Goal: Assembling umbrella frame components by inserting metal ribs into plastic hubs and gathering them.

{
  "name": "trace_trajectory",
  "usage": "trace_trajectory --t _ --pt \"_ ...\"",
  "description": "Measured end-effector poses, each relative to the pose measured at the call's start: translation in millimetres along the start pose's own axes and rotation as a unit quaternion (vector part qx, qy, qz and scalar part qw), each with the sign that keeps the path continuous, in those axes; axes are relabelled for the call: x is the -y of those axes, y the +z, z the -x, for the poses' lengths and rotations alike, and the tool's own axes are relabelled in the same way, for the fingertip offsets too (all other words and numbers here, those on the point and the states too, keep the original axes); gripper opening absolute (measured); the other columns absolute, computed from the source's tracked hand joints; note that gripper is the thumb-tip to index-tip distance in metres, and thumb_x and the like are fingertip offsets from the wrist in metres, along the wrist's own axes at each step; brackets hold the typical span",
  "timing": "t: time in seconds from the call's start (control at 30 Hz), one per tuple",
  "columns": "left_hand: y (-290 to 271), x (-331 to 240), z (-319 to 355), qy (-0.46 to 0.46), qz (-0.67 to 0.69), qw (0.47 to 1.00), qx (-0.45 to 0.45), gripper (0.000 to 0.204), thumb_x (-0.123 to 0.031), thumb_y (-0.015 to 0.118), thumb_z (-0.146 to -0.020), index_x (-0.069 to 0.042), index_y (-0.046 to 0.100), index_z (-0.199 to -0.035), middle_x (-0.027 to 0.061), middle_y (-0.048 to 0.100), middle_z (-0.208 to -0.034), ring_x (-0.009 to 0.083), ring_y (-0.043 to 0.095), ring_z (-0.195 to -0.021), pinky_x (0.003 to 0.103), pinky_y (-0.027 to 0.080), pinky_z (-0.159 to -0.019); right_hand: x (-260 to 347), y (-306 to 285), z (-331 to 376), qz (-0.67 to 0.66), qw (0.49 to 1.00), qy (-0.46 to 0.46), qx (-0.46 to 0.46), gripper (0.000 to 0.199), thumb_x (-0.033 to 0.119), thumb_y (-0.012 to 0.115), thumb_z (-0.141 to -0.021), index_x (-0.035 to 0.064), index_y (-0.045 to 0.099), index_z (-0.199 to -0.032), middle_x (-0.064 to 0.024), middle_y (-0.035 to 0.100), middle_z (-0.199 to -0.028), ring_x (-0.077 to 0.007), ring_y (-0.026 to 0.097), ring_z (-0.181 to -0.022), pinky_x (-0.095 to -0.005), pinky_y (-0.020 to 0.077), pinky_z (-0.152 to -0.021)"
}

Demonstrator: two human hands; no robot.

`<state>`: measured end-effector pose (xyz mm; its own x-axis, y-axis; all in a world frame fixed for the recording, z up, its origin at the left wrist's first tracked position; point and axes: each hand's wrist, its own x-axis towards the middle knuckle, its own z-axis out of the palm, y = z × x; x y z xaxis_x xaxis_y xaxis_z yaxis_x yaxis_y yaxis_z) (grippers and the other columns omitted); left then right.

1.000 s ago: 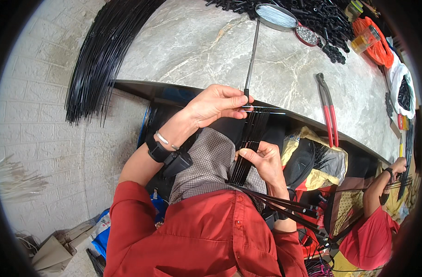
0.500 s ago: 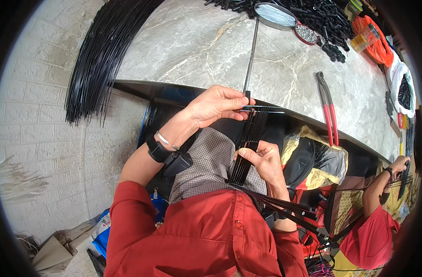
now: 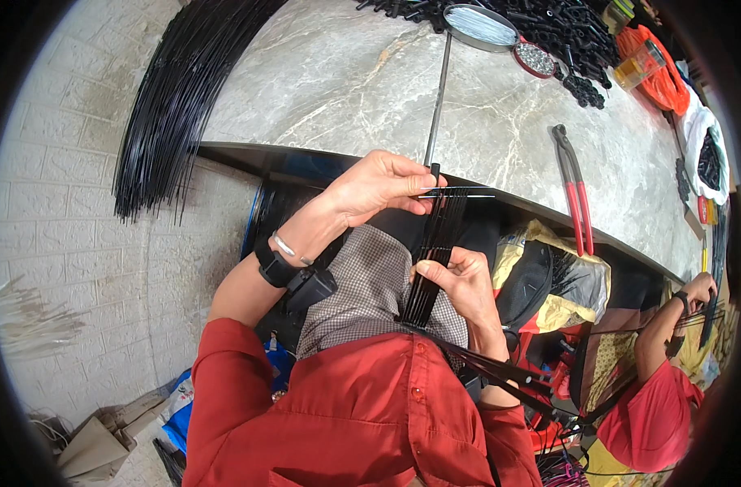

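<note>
Over your lap, right hand grips the rods, left hand pinches a wire; loosen up and they'll probably fan out.

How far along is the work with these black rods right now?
Done: a fan of black rods sits threaded on a thin wire. In hand: the left hand pinches that wire while the right hand grips the fan. Left: a large rod bundle waits on the marble table.

Both hands raised, fingers pinched.
</note>
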<state>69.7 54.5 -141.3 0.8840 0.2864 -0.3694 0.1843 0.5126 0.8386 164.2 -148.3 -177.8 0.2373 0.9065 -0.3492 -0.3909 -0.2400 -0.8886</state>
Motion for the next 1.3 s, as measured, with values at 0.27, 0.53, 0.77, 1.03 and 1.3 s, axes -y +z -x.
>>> trace_trajectory --t 0.27,0.53,0.77,1.03,1.3 --pt "7.2 -8.1 10.7 0.007 -0.01 1.0 -0.011 0.034 -0.022 0.058 -0.096 0.006 0.062 -0.115 0.0157 0.067 -0.104 0.0203 0.067 -0.093 0.031 0.057 -0.081 -0.1 6.0 3.4 0.013 0.999 -0.02 -0.039 0.009 0.007 0.07 -0.085 -0.0019 0.07 -0.087 -0.0029 0.069 -0.074 -0.0046 0.06 -0.066 -0.0206 0.049 -0.058" --pt "21.2 -2.8 20.3 0.101 -0.144 0.984 0.012 0.03 -0.011 0.058 -0.094 0.007 0.058 -0.119 0.0137 0.067 -0.106 0.018 0.065 -0.098 0.033 0.054 -0.086 2.8 9.9 7.8 0.02 0.998 -0.034 -0.054 0.01 0.007 0.071 -0.085 -0.0023 0.07 -0.088 -0.0022 0.069 -0.075 -0.0042 0.059 -0.066 -0.0206 0.0488 -0.058" --pt "19.9 1.7 24.6 0.123 -0.122 0.984 0.046 0.027 -0.008 0.057 -0.094 0.005 0.056 -0.118 0.0119 0.067 -0.105 0.0165 0.064 -0.098 0.032 0.053 -0.087 7.7 3.9 8.5 0.015 1.0 -0.018 -0.007 0.008 0.004 0.072 -0.083 -0.0018 0.07 -0.087 -0.003 0.069 -0.076 -0.0044 0.059 -0.066 -0.0209 0.0486 -0.058" --pt "18.9 2.8 26.1 0.121 -0.115 0.985 0.03 0.026 -0.007 0.059 -0.093 0.005 0.058 -0.116 0.0104 0.067 -0.105 0.0151 0.063 -0.098 0.031 0.053 -0.087 6.7 7.7 7.1 -0.027 1.0 -0.01 0.009 0.008 0.004 0.072 -0.083 -0.0019 0.07 -0.088 -0.0035 0.07 -0.077 -0.0047 0.059 -0.067 -0.0219 0.0488 -0.06" --pt "21.3 0.5 31.8 0.101 -0.142 0.985 -0.003 0.031 -0.009 0.063 -0.091 0.004 0.059 -0.12 0.007 0.065 -0.113 0.0128 0.06 -0.105 0.027 0.048 -0.093 9.4 11.8 11.4 0.025 0.999 -0.025 -0.014 0.01 0.006 0.071 -0.084 -0.002 0.07 -0.09 -0.0015 0.068 -0.075 -0.0047 0.057 -0.068 -0.0221 0.0475 -0.06"
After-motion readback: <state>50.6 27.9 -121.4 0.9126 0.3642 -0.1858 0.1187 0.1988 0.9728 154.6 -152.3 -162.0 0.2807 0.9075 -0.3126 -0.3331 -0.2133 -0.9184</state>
